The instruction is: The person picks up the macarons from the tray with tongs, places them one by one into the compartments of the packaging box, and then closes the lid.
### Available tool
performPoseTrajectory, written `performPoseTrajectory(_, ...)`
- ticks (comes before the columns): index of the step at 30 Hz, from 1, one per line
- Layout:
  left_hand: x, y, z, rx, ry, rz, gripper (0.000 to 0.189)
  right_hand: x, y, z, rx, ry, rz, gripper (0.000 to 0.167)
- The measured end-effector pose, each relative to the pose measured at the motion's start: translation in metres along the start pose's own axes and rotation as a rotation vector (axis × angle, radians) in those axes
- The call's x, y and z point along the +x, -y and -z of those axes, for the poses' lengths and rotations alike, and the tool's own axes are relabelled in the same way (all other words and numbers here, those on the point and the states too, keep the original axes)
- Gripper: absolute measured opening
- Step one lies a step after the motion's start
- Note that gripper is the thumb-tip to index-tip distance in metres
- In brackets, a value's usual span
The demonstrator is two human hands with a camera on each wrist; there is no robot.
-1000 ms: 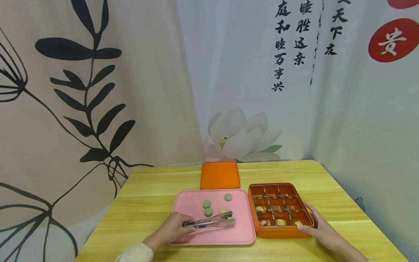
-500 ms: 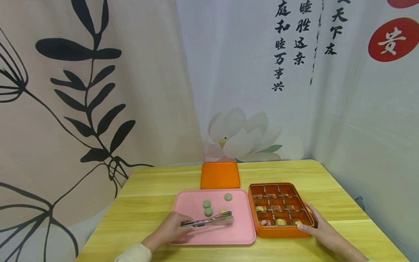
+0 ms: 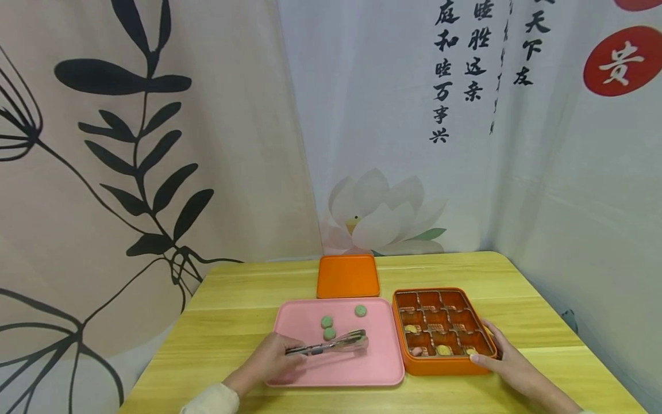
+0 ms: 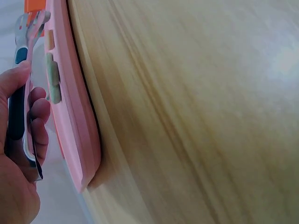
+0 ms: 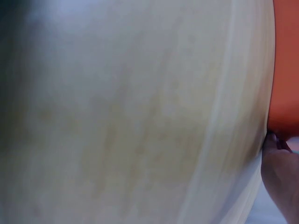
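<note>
My left hand (image 3: 276, 359) grips a pair of metal tongs (image 3: 326, 347) with dark handle sections over the pink tray (image 3: 331, 376). The tong arms lie close together, and their tips overlap a small piece. In the left wrist view, a greyish-green piece (image 4: 45, 17) shows right at the tong tips. Green round sweets, like macarons, lie on the tray: two side by side (image 3: 329, 333) and one near the back edge (image 3: 360, 310). My right hand (image 3: 507, 359) holds the orange box (image 3: 445, 367) at its right side, thumb at the near corner.
Clear dividers split the box into several compartments; some hold yellow sweets (image 3: 443, 350) and one a pink sweet (image 3: 416, 351). An orange lid (image 3: 348, 277) lies behind the tray on the wooden table (image 3: 248, 299). A printed curtain (image 3: 248, 144) hangs behind.
The tong arms have drawn together, and their tips have risen slightly. The yellow piece seen beside them earlier is now covered in the head view. The right hand and box stay put.
</note>
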State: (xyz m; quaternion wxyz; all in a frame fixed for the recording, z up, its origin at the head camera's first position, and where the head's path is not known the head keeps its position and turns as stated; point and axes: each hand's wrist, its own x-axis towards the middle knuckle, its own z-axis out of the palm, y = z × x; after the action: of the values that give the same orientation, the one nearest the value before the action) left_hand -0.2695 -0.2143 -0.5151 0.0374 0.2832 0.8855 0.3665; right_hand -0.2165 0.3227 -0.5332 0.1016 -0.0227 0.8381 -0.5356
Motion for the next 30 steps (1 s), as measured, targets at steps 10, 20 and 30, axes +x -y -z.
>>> performPoseTrajectory(10, 0.011, -0.010, 0.005, -0.012, -0.001, -0.024, 0.013, 0.000, -0.001, 0.001, 0.000, 0.001, -0.007, 0.090)
performPoseTrajectory(20, 0.042, -0.033, 0.004, 0.013, -0.006, -0.073, 0.011, -0.001, -0.003, 0.001, 0.001, -0.006, -0.011, 0.091)
performPoseTrajectory(30, 0.087, -0.066, -0.008, 0.110, 0.017, -0.116, 0.007, 0.000, 0.002, -0.001, 0.007, -0.008, 0.002, 0.091)
